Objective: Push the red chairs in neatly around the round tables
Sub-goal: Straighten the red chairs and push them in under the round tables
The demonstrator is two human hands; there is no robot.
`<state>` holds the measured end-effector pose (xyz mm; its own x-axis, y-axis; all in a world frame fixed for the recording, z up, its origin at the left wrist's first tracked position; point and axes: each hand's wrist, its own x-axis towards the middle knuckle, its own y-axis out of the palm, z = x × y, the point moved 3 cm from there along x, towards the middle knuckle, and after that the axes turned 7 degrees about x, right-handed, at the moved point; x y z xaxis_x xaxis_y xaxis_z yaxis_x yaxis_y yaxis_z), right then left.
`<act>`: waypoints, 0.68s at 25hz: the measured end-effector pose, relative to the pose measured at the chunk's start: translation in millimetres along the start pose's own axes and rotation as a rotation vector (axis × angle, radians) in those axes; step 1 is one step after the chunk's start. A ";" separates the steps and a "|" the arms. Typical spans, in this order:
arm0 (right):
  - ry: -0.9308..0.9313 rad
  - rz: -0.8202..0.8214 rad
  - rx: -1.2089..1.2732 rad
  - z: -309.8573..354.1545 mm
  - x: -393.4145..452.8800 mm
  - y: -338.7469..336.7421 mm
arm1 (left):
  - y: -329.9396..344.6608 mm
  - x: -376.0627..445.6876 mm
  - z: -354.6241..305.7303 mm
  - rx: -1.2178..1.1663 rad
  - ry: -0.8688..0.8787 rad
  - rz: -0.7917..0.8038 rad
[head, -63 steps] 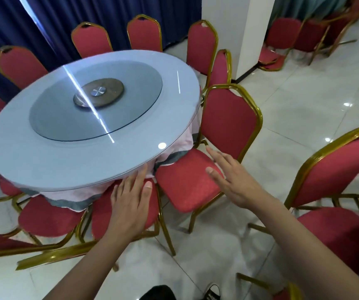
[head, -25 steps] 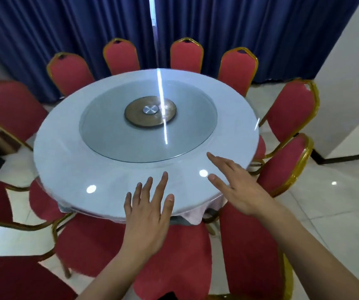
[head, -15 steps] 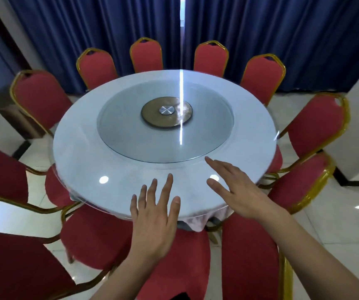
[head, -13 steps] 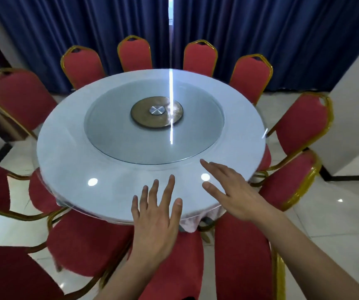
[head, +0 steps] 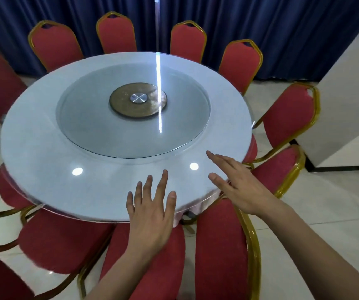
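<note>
A round white table (head: 44, 161) with a glass turntable (head: 131, 118) fills the middle of the head view. Red chairs with gold frames ring it. Right below me are the backs of two near chairs, one (head: 157, 267) under my left forearm and one (head: 219, 252) under my right wrist. My left hand (head: 150, 213) hovers open, fingers spread, over the table's near edge. My right hand (head: 237, 185) is open too, above the near right edge, touching no chair that I can tell.
Dark blue curtains hang behind the far chairs (head: 116, 33). A white pillar (head: 347, 100) stands at the right, close to two chairs (head: 291, 113). More red chairs crowd the left side (head: 61, 241). Glossy white tile floor (head: 317, 213) lies to the right.
My view has swung from the table's right side to face it squarely toward the curtains. Both hands stayed open and held out in front, now over the table's near edge.
</note>
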<state>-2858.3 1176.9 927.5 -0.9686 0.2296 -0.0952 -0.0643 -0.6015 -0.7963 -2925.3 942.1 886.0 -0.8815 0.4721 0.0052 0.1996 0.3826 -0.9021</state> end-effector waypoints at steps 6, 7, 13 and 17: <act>-0.165 0.097 0.144 -71.9 27.8 -17.9 | 37.0 -10.3 -47.1 0.253 -0.142 0.023; -0.187 0.111 0.178 -83.4 33.2 -17.8 | 41.5 -13.9 -54.1 0.286 -0.178 0.028; -0.298 0.356 0.283 -130.5 46.7 -0.6 | 70.7 -47.7 -118.9 0.355 -0.434 0.005; -0.414 0.483 0.273 -134.9 50.1 17.8 | 96.7 -86.6 -142.9 0.299 -0.623 -0.028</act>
<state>-2875.6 1280.9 827.9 -0.9122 -0.3911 -0.1223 0.3921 -0.7464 -0.5378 -2768.5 1051.7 860.0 -0.9839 -0.1134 -0.1381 0.1257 0.1104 -0.9859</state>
